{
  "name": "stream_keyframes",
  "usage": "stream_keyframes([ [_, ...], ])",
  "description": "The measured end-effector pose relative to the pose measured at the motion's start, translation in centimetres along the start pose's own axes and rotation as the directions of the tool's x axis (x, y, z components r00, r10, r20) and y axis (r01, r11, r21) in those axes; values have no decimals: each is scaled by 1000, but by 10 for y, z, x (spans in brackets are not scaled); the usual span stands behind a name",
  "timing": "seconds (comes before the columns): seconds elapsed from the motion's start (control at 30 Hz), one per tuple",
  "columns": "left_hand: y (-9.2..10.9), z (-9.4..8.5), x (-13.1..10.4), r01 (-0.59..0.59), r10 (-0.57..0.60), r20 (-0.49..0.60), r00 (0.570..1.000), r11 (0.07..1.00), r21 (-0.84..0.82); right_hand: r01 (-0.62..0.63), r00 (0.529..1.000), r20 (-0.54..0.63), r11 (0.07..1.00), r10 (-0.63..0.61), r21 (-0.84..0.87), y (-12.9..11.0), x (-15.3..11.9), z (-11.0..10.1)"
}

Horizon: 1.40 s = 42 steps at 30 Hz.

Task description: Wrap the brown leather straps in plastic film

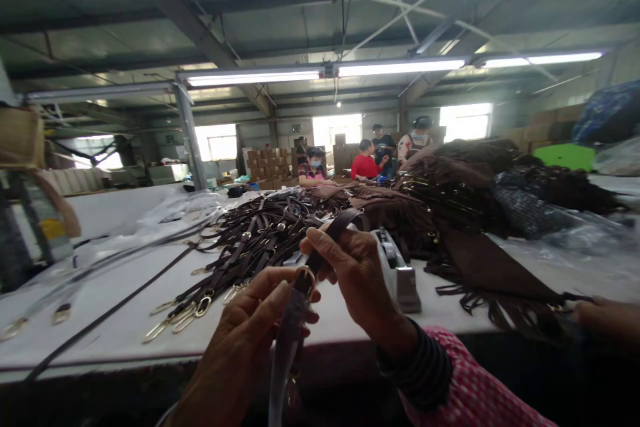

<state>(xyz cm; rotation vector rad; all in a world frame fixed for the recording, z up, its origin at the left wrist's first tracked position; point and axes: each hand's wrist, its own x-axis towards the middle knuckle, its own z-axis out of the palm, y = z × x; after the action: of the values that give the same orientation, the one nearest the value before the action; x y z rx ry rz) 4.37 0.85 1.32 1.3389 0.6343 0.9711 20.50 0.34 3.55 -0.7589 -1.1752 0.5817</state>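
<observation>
Both hands are raised in front of me over the table's front edge, holding one dark brown strap (344,221). My left hand (263,317) pinches it by a gold ring (306,275), where a clear plastic sleeve (283,360) hangs down over part of the strap. Close by, my right hand (350,273) grips the strap between thumb and fingers, just above the ring. Beyond my hands lies a heap of dark straps (245,240) with gold clasps (185,313) toward me. A white and grey tape dispenser (403,280) stands beside my right wrist.
Dark brown fringed pieces (500,267) are piled high at the right, where another person's hand (605,320) touches one. Clear plastic (175,213) lies at the left of the white table (115,307). Several people work farther back, before stacked cartons (267,163).
</observation>
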Motion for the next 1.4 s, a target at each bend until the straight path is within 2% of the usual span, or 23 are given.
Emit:
stream_keyframes([
  [0.1,-9,4,-5,-45,43,18,999,988,148,-55,998,-29,997,56,48,4,1,1],
  [0.17,-16,8,-8,-55,59,-8,998,969,240,-96,995,-28,992,98,83,6,0,0],
  [0.27,-20,13,-6,-90,112,-57,992,948,306,-153,988,63,973,144,170,5,-4,-3],
  [0.37,-17,13,2,-123,123,11,992,975,184,-187,970,193,961,148,202,-2,-7,-7],
  [0.5,-16,5,7,27,-12,222,975,998,-64,-124,945,314,988,88,96,-9,-8,-10],
  [0.57,-18,0,7,95,-49,297,954,985,-144,-66,939,341,997,50,37,-8,-6,-11],
  [0.7,-21,-13,7,135,-57,358,932,971,-198,-29,935,353,1000,24,8,-3,-2,-10],
  [0.8,-25,-23,8,203,-81,471,878,956,-214,-29,917,397,999,17,26,-1,0,-8],
  [0.9,-29,-30,8,268,-71,582,810,928,-260,1,872,490,1000,-7,14,-1,1,-7],
  [0.97,-29,-31,7,285,-61,605,794,916,-281,3,838,545,1000,-14,20,0,2,-6],
  [1.0,-29,-30,6,280,-61,596,801,917,-284,-4,827,562,1000,-12,28,1,2,-5],
  [1.07,-27,-27,4,225,-61,522,851,940,-257,-29,831,557,999,6,33,5,1,-4],
  [1.13,-27,-23,4,138,-61,377,924,973,-182,-57,868,494,998,46,7,9,0,-2],
  [1.2,-28,-20,5,67,-45,225,973,994,-89,-72,910,404,996,88,-55,14,-3,-2],
  [1.3,-31,-17,9,5,-4,98,995,1000,-10,-20,945,319,984,76,-176,21,-9,-2],
  [1.4,-33,-14,13,-76,72,72,995,996,52,18,943,326,965,71,-261,29,-16,-3],
])
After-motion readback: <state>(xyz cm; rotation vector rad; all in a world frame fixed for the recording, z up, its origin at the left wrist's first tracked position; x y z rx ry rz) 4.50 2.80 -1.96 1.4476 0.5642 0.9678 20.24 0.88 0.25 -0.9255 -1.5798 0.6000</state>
